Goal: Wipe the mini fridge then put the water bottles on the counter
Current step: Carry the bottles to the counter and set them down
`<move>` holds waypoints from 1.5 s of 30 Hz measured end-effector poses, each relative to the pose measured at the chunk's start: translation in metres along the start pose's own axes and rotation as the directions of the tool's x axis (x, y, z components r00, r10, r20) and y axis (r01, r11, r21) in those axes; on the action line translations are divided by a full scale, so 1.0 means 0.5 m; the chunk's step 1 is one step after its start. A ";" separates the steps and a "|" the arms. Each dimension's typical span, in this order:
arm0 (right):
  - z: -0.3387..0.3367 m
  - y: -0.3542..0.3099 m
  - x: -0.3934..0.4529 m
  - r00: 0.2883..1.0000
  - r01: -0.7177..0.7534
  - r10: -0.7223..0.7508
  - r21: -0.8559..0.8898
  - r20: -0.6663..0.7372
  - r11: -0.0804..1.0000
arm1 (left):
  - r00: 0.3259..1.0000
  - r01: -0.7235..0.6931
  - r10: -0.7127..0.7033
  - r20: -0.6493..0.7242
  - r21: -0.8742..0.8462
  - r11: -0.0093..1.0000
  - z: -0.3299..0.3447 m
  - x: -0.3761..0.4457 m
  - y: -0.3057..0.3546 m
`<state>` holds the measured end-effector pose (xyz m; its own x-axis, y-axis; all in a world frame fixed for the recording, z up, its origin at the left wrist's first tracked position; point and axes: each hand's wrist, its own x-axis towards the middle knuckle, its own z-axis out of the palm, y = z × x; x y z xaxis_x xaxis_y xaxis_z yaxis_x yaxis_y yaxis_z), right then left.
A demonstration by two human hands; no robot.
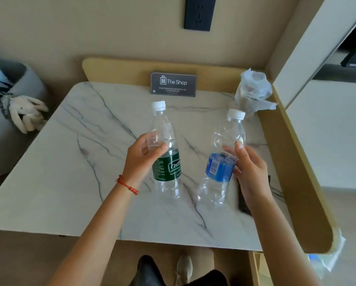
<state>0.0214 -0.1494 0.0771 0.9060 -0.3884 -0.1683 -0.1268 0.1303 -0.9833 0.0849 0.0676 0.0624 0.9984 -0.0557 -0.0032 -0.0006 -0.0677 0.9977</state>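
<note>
Standing upright on the marble-patterned bench (74, 162) are both water bottles, each with a hand on it. Left hand (141, 159) is curled around the green-label bottle (165, 149) at the clear shoulder just above the label, thumb across the front. Right hand (249, 172) is closed more loosely on the blue-label bottle (220, 159), thumb up at the shoulder, fingers behind the label band. Whether either base is fully seated or a shade off the surface cannot be told.

Assessment of handling: both bottles are thin clear plastic with white screw caps. Fill level is not readable, so weight is uncertain; treat as moderately heavy. The blue-label bottle shows dents in its wall, which suggests it yields readily under pressure. The smooth ribbed plastic may be slippery if chilled. The best hold is judged to be around the label band or the stiffer shoulder, not the lower panels.

Other items noted: a dark sign (173, 84) at the back edge and a crumpled plastic wrap (253, 91) near the right corner, both clear of the bottles
</note>
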 end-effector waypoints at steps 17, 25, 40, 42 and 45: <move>0.096 0.008 0.271 0.942 0.319 -0.316 0.006 -0.114 0.948 | 0.989 -0.113 0.114 0.092 -0.019 0.993 0.050 0.310 -0.039; 0.094 0.032 0.296 0.935 0.340 -0.336 0.018 -0.114 0.940 | 0.976 -0.179 0.178 0.124 -0.004 0.984 0.061 0.338 -0.060; 0.076 0.101 0.302 0.946 0.299 -0.316 -0.175 -0.079 0.938 | 0.986 -0.112 0.102 0.134 0.068 0.991 0.059 0.329 -0.117; 0.073 0.112 0.304 0.954 0.270 -0.292 -0.227 -0.067 0.936 | 0.992 -0.073 0.063 0.114 0.083 0.994 0.061 0.325 -0.134; 0.069 0.119 0.317 0.963 0.238 -0.264 -0.277 -0.061 0.931 | 0.997 -0.029 0.021 0.077 0.100 0.995 0.070 0.329 -0.148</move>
<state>0.1712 -0.1715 -0.0058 0.8808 -0.4642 0.0935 -0.0145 -0.2237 -0.9745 0.2474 0.0286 -0.0142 0.9909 -0.1338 0.0128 -0.0351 -0.1654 0.9856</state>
